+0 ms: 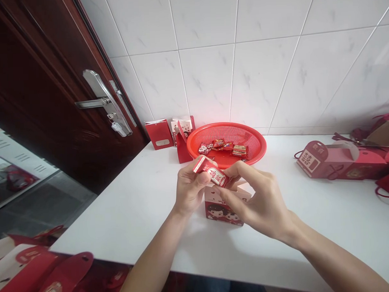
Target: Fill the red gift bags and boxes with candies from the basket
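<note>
My left hand (190, 186) is closed on a small red packet (216, 177) with a white label and red characters, most likely a wrapped candy. Thumb and fingers of my right hand (258, 195) pinch the packet's right end. Right below both hands stands a red and pale pink gift box (222, 211) with cartoon faces on its front. Its top is partly hidden by my hands. Just behind them, a red plastic basket (258, 149) holds several wrapped sweets (239, 151).
Left of the basket stand red gift bags or boxes (159, 134) against the tiled wall. More red boxes (333, 160) lie on the white table (136, 212) at right. Red packaging (52, 274) fills the lower left, below the table edge. A dark door (45, 74) is at left.
</note>
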`<action>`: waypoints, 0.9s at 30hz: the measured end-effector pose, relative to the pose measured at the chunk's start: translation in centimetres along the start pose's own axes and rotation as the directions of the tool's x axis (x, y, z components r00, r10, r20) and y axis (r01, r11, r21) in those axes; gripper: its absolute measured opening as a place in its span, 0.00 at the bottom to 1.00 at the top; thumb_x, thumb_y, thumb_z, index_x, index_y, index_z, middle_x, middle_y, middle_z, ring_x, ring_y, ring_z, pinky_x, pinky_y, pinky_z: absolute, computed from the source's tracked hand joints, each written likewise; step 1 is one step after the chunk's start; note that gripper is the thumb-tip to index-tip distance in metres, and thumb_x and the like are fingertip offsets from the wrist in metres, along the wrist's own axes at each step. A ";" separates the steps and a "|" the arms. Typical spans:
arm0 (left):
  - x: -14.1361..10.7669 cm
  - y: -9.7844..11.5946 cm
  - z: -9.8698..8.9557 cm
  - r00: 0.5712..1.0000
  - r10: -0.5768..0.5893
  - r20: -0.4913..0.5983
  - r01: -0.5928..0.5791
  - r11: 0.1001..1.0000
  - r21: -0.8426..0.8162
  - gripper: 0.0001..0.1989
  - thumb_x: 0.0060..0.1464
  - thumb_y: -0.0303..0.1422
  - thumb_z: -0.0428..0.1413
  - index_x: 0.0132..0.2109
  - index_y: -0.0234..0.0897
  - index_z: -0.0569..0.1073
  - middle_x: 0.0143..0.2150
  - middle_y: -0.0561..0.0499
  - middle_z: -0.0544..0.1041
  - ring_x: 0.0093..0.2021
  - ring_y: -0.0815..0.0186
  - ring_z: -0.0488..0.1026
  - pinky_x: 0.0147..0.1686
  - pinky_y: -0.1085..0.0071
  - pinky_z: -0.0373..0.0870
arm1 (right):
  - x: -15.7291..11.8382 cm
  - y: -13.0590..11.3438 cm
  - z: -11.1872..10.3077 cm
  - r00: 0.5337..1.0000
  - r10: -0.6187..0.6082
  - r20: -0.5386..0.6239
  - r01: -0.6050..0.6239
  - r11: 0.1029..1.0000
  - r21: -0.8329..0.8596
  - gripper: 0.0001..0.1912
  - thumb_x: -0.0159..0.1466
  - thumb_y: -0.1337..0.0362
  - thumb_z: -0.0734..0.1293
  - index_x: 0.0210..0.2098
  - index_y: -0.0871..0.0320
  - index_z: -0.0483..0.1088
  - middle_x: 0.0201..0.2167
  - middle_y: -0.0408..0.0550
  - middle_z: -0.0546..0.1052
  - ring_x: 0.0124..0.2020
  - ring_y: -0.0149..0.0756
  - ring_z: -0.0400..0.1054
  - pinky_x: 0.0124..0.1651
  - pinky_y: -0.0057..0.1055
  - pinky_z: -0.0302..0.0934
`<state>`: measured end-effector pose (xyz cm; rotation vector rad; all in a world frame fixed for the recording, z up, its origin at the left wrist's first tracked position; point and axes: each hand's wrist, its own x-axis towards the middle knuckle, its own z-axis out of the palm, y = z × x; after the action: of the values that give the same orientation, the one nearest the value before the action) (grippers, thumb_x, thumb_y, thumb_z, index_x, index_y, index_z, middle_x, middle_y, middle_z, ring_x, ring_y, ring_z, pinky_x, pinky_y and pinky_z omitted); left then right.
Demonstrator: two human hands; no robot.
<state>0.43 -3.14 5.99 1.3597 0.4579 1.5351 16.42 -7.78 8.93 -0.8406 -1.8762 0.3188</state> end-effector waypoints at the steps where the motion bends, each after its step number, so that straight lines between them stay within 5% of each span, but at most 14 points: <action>1: 0.0 0.0 0.0 1.000 0.000 0.000 0.000 1.000 0.002 0.25 0.48 0.52 0.69 0.24 0.35 0.73 0.23 0.53 0.67 0.25 0.68 0.65 0.27 0.71 0.65 | 0.0 0.1 0.0 1.000 0.002 0.000 -0.002 1.000 -0.012 0.06 0.66 0.66 0.67 0.33 0.55 0.65 0.27 0.44 0.76 0.27 0.33 0.71 0.31 0.28 0.65; 10: 0.0 -0.2 -0.2 1.000 0.016 -0.002 -0.016 1.000 -0.014 0.23 0.48 0.50 0.69 0.25 0.34 0.77 0.25 0.52 0.69 0.27 0.68 0.67 0.28 0.71 0.65 | -0.1 -0.1 0.0 1.000 -0.021 -0.017 0.020 0.998 -0.063 0.06 0.67 0.66 0.67 0.33 0.58 0.68 0.26 0.44 0.77 0.26 0.33 0.71 0.30 0.28 0.63; 17: 0.1 0.1 -0.7 0.995 -0.031 0.100 0.039 0.996 -0.076 0.24 0.48 0.54 0.68 0.38 0.36 0.82 0.28 0.51 0.71 0.25 0.68 0.66 0.28 0.70 0.65 | 0.0 -0.3 -0.3 1.000 -0.004 0.006 0.004 1.000 0.024 0.04 0.66 0.69 0.69 0.35 0.57 0.69 0.28 0.44 0.79 0.28 0.32 0.74 0.32 0.25 0.67; 27: 0.2 0.2 -0.1 1.000 -0.028 -0.009 0.027 0.999 -0.031 0.25 0.48 0.54 0.69 0.29 0.34 0.79 0.26 0.51 0.69 0.28 0.67 0.66 0.31 0.69 0.66 | -0.2 -0.1 0.0 0.999 0.025 0.022 -0.026 1.000 0.013 0.06 0.67 0.69 0.68 0.33 0.57 0.68 0.26 0.43 0.77 0.25 0.31 0.71 0.29 0.25 0.65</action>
<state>0.27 -3.06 6.20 1.3177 0.4552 1.5210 16.40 -7.94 8.82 -0.8556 -1.8831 0.3578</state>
